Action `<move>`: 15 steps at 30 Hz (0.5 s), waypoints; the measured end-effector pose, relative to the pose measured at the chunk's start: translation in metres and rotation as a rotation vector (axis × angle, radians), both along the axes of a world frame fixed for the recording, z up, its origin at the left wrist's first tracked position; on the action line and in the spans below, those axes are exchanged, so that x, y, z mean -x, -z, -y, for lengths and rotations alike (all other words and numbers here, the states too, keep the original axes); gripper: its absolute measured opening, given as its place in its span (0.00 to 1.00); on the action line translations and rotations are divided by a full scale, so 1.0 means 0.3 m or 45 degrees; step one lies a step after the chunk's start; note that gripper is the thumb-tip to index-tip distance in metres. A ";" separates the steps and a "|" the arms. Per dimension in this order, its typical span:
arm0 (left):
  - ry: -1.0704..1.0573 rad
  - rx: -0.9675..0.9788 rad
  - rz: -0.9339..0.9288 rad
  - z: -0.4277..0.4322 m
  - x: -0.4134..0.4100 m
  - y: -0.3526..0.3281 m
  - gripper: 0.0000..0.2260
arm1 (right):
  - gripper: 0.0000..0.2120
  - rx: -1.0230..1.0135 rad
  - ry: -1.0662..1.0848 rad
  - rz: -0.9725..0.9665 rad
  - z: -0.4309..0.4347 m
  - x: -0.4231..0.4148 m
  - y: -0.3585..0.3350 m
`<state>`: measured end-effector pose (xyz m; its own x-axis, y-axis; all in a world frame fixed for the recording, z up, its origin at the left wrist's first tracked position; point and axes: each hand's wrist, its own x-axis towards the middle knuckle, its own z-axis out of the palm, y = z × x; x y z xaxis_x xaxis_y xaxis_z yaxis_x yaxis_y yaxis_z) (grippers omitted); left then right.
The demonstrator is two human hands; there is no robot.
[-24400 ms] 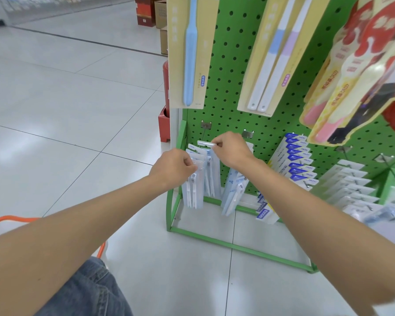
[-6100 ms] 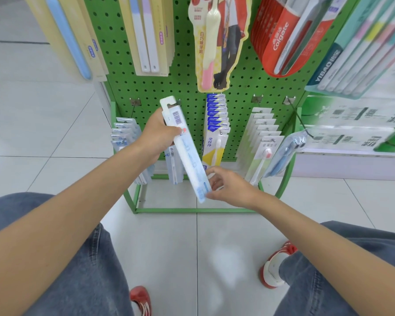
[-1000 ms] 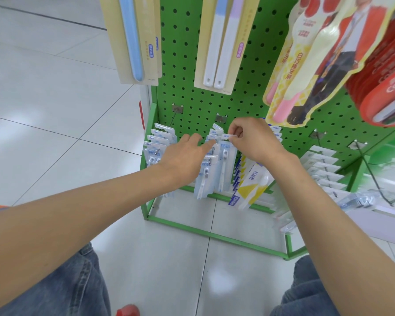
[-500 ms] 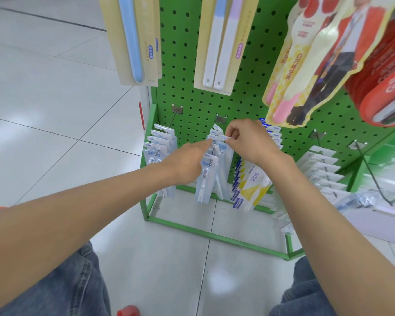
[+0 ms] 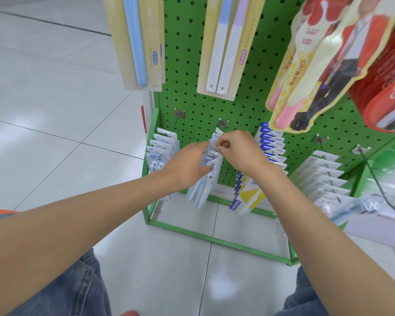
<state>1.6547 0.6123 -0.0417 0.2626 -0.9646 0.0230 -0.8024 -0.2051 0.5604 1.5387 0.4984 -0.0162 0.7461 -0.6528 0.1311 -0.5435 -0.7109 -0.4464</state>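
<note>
I crouch before a green pegboard rack (image 5: pixel 192 65). A bundle of clear-and-blue toothbrush packs (image 5: pixel 204 191) hangs on the second low hook. My left hand (image 5: pixel 187 165) lies against the left side of this bundle, fingers stretched toward the pack tops. My right hand (image 5: pixel 237 151) is above and to the right, finger and thumb pinching the top tab of one pack near the hook. The hook's metal tip (image 5: pixel 212 168) pokes out just below my left fingers.
Another row of similar packs (image 5: pixel 162 144) hangs to the left; blue-labelled packs (image 5: pixel 271 142) and white packs (image 5: pixel 322 176) hang to the right. Large toothbrush cards (image 5: pixel 141 42) hang overhead. The rack's green base frame (image 5: pixel 214 240) rests on the tiled floor. An orange handle (image 5: pixel 0 212) shows far left.
Over the last second my left hand has slid right and up against the bundle, and my right hand has moved slightly down onto the pack tops. The packs have bunched closer to the pegboard.
</note>
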 end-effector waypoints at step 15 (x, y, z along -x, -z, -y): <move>0.073 -0.020 -0.020 0.003 -0.003 0.022 0.31 | 0.06 -0.055 0.117 0.046 0.042 -0.023 0.007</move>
